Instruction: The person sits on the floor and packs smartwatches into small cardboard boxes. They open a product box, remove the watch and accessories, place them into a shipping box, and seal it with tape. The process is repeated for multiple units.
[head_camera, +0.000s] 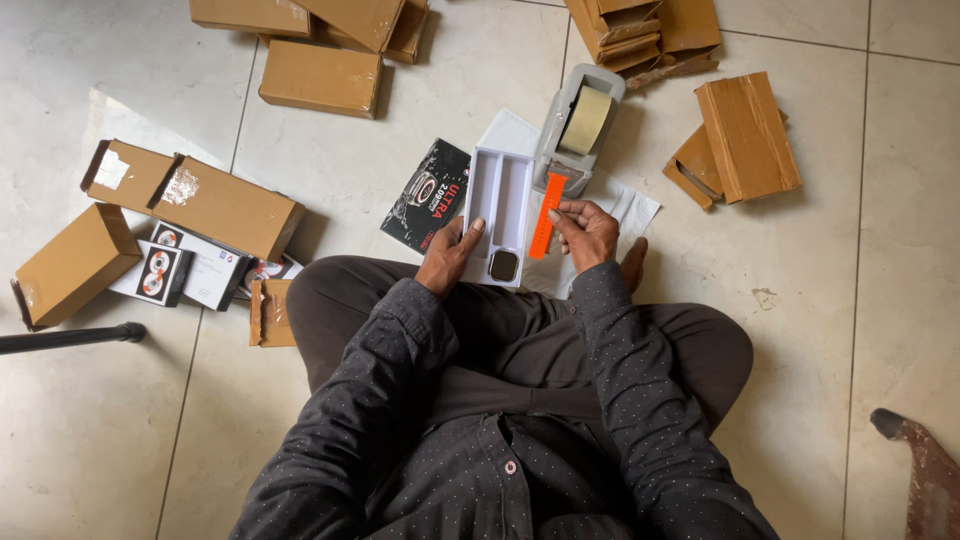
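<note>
Dark speckled sleeves (620, 400) lead to both hands over the white tray (497, 200). Left hand (450, 255), fingers closed, grips the tray's left edge. Right hand (585, 232) pinches an orange strap (545, 215) just right of the tray. Watch body (503, 265) sits in its near end; tape dispenser (580, 125) beyond.

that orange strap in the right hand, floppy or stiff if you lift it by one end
The orange strap hangs nearly straight from the right hand, so it probably holds some shape but bends easily. It is thin and narrow, so likely very light. Beside the white tray held by the left hand, it looks unlikely to roll.
</note>
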